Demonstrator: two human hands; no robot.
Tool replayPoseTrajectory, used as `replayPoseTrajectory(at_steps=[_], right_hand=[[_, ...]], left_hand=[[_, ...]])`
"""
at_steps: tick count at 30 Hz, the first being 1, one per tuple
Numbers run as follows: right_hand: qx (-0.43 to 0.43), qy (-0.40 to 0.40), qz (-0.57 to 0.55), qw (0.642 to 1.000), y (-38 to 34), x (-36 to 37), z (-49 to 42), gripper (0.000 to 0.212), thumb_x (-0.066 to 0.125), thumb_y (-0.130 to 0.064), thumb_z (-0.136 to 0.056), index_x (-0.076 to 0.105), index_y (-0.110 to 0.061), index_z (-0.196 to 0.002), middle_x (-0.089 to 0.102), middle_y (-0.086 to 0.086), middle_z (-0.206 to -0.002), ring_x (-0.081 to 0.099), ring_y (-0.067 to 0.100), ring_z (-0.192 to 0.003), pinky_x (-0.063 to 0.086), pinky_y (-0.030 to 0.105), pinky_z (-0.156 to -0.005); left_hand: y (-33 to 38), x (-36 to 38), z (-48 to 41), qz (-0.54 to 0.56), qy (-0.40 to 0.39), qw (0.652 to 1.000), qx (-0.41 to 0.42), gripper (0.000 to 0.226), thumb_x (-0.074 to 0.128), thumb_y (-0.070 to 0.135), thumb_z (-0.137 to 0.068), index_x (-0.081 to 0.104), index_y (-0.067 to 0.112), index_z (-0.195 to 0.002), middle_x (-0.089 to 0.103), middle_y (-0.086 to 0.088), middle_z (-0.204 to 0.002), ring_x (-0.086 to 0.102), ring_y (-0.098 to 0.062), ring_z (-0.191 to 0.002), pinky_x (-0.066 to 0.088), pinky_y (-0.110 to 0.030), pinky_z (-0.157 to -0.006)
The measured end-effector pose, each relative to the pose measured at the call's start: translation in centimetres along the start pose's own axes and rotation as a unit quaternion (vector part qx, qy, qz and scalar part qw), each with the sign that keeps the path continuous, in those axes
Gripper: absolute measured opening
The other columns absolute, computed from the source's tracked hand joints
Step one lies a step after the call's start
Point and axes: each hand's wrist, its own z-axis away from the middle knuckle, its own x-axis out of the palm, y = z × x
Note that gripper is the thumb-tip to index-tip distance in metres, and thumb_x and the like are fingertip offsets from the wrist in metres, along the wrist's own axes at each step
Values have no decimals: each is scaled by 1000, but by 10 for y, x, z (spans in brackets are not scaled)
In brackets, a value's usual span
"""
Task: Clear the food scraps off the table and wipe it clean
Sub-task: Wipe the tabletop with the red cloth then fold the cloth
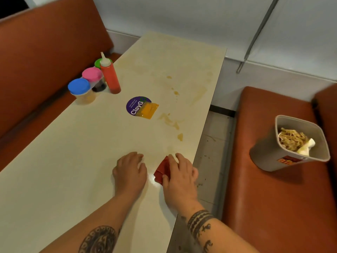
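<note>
Down on the table (73,161), the left hand (130,172) lies flat and open; the right hand (179,179) presses a red cloth (162,169), fingers extended.

Bare hands and bare forearms on both sides, at the bottom of the frame. Left hand (130,172) and right hand (179,178) plain and unmarked on their backs. On the left forearm (116,212), bottom centre-left, a large dark rounded tattoo (99,240): ringed, beaded bands around dense patterning, cut off by the frame edge. Around the right wrist (193,207), a dark armband tattoo (199,219) of stacked stripes with a patterned middle row. Lower on the right forearm (224,234), small dark figure-like marks (207,228) trailing toward the bottom edge.
</note>
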Motion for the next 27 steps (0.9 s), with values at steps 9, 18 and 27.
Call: replayPoseTrajectory(at_steps=[9, 18, 27], right_hand=[[-78, -54, 116, 989, 34, 38, -19, 63, 25, -46, -105, 19, -19, -162, 12, 0, -170, 6, 25, -158, 3, 55, -123], [-56, -33, 136, 989, 28, 27, -76, 62, 18, -41, -105, 2, -26, -164, -4, 3, -171, -7, 30, -157, -5, 55, -125], [-121, -65, 120, 983, 27, 26, -87, 62, 17, -42, -107, 5, -23, -164, -4, 3, -171, -10, 25, -157, -5, 49, -127]], left_hand=[[-30, 19, -35, -154, -28, 987, -29, 61, 22, 49, -103, 24, 29, -160, 12, 1, -171, -1, -25, -157, -4, -60, -124], [-28, 20, -33, -163, -31, 985, -41, 63, 20, 50, -101, 22, 31, -161, 9, 2, -171, -4, -23, -157, -5, -58, -124], [-27, 19, -33, -170, -33, 984, -43, 63, 20, 50, -101, 22, 30, -161, 8, 2, -171, -5, -23, -157, -5, -58, -124]])
